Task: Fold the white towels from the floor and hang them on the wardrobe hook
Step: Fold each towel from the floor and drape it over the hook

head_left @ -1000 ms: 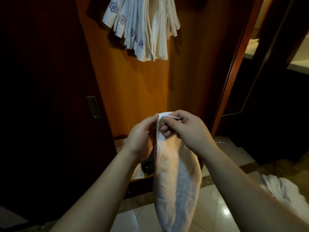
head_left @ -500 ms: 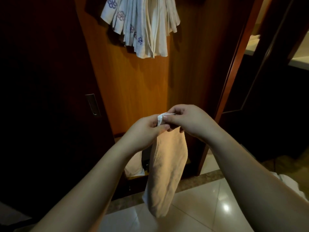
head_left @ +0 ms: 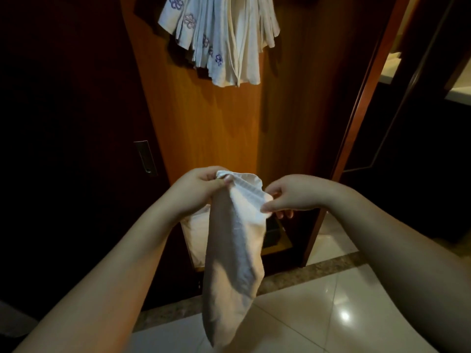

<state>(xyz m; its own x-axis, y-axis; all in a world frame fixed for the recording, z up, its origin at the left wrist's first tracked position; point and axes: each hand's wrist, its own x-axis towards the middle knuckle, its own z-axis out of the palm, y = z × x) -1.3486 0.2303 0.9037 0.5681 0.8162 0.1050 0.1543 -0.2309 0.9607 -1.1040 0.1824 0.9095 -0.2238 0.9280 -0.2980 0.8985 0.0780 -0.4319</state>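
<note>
- On the left, the dark wardrobe door (head_left: 63,149) with its recessed handle (head_left: 145,156) stands close beside our left arm; we judge a wide swing that way could knock against it.
- Our left hand (head_left: 196,191) pinches the upper left corner of the white towel (head_left: 234,238) between thumb and curled fingers. That hold looks small, and if it slips, the corner drops and the fold comes undone.
- The towel hangs in the air between both hands, its long tail drooping down toward the tiled floor (head_left: 318,314) in front of the wardrobe's open bottom shelf (head_left: 277,240). We reckon the tail could drag on the floor or catch the shelf edge if we lower it.
- Our right hand (head_left: 288,197) grips the upper right edge with thumb and fingertips. Pulling the hands apart unevenly would, we judge, skew the edges.
- Above, the hung towels (head_left: 221,39) crowd the top of the orange wardrobe panel (head_left: 204,123); the hook itself is hidden. Adding one more may push a neighbour off.
- To the right, the wooden door frame (head_left: 356,110) limits us, though open floor lies below it and gives room to step back.
</note>
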